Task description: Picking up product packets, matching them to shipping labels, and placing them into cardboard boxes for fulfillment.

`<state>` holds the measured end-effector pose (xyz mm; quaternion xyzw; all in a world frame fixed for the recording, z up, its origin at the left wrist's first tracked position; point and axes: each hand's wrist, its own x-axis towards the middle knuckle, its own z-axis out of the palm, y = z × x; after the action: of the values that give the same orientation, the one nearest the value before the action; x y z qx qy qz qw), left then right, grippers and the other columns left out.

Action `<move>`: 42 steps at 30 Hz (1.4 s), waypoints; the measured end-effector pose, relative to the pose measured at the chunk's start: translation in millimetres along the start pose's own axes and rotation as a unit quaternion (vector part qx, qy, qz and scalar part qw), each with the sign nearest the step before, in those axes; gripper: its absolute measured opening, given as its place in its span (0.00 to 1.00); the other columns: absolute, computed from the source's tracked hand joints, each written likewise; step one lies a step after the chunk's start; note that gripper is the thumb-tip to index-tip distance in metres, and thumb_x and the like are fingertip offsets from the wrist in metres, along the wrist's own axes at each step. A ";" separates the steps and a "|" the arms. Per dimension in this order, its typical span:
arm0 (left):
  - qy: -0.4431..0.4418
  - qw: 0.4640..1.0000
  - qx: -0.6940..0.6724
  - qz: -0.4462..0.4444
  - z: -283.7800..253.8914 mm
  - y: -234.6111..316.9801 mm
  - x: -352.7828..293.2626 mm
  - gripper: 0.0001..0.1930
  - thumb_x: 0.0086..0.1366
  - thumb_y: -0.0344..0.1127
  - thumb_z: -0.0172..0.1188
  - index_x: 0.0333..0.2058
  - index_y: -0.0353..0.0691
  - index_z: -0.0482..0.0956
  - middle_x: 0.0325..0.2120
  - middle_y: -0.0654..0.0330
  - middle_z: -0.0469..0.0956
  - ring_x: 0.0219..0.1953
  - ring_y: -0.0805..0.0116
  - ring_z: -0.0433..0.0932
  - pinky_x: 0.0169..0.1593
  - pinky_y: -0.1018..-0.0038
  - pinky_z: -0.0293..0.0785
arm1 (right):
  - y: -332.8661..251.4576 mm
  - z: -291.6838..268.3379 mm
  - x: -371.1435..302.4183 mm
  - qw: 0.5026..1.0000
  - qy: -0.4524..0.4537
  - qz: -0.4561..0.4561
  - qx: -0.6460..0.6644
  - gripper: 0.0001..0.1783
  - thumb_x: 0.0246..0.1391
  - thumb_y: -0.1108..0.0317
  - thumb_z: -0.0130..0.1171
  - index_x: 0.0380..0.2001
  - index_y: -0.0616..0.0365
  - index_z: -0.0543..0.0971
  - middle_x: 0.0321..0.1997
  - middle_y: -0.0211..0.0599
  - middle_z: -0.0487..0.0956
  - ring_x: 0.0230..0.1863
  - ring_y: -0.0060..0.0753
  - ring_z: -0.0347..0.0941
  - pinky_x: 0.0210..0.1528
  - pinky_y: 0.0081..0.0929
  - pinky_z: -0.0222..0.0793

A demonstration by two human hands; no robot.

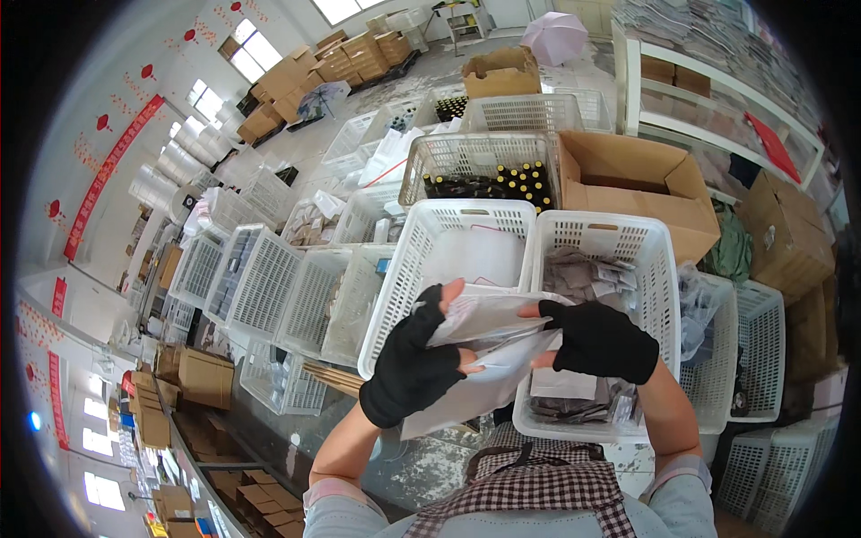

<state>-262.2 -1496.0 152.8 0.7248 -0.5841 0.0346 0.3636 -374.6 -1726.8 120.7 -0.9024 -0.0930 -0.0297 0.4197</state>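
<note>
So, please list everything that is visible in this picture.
Plastic bag: apparently one, white, picture centre
Nearest baskets: two, white, centre foreground
Packets: many, greyish, right nearest basket
Bottles: many, dark, farther basket
Open carton: one, brown, beyond packets
Other baskets: many, white, around
Stacked cartons: many, brown, background
Umbrellas: two, pink and patterned, background
Rolls: several, white, far left
Banners: several, red, left wall
Apron: one, brown checked, lower centre
Left hand: one, black glove, bag's left
Right hand: one, black glove, bag's right
</note>
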 end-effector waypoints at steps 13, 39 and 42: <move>0.371 0.919 -0.089 -0.097 0.9 -18.7 -51.8 0.18 0.46 0.29 0.65 0.39 0.39 0.73 0.57 0.45 0.57 0.56 0.53 0.61 0.53 0.66 0.62 | -33.9 8.8 19.4 0.968 0.104 -0.204 -0.106 0.09 0.37 0.66 0.64 0.23 0.53 0.75 0.20 0.29 0.73 0.22 0.34 0.71 0.22 0.29 0.62; 0.297 0.904 -0.005 -0.309 15.4 6.2 -107.6 0.05 0.54 0.25 0.57 0.31 0.36 0.77 0.23 0.60 0.76 0.25 0.71 0.74 0.31 0.79 0.69 | -59.0 115.2 88.4 0.951 0.094 -0.290 0.043 0.14 0.41 0.73 0.58 0.35 0.57 0.70 0.26 0.35 0.72 0.25 0.34 0.71 0.25 0.29 0.67; 0.371 0.847 -0.011 -0.381 9.8 4.6 -124.1 0.03 0.57 0.27 0.55 0.29 0.36 0.76 0.22 0.65 0.74 0.24 0.78 0.70 0.29 0.81 0.66 | -34.8 137.8 95.1 0.951 0.182 -0.216 0.123 0.13 0.39 0.74 0.58 0.31 0.57 0.70 0.24 0.36 0.71 0.25 0.37 0.71 0.24 0.30 0.66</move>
<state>-308.9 -1399.8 89.0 0.8196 -0.0844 0.1534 0.5455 -291.4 -1586.1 70.4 -0.7812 -0.2111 -0.2715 0.5211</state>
